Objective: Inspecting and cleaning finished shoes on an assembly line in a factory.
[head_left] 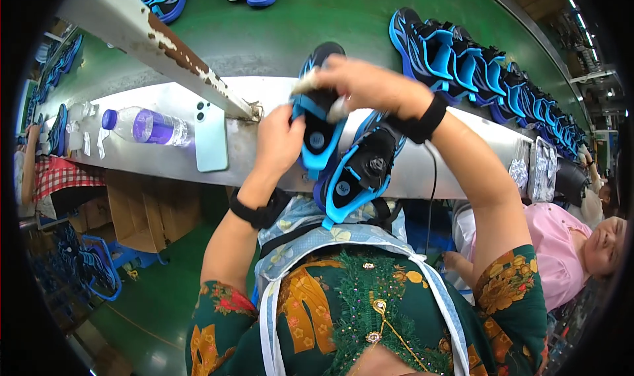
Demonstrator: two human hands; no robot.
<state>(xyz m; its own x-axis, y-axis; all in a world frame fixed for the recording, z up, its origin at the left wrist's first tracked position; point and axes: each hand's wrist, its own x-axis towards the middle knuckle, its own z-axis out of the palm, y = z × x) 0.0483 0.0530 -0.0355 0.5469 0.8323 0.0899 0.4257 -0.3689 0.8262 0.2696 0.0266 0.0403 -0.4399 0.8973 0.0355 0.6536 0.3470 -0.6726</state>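
Your left hand (281,141) grips the blue-and-black shoe (319,122) from its side, while your right hand (366,82) presses a pale cloth (305,82) on its top.

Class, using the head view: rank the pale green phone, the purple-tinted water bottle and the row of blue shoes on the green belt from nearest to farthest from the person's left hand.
1. Pale green phone, lying on the metal ledge just left of the left hand.
2. Purple-tinted water bottle, farther left on the same ledge, beyond the phone.
3. Row of blue shoes, on the belt at upper right, past the right hand.
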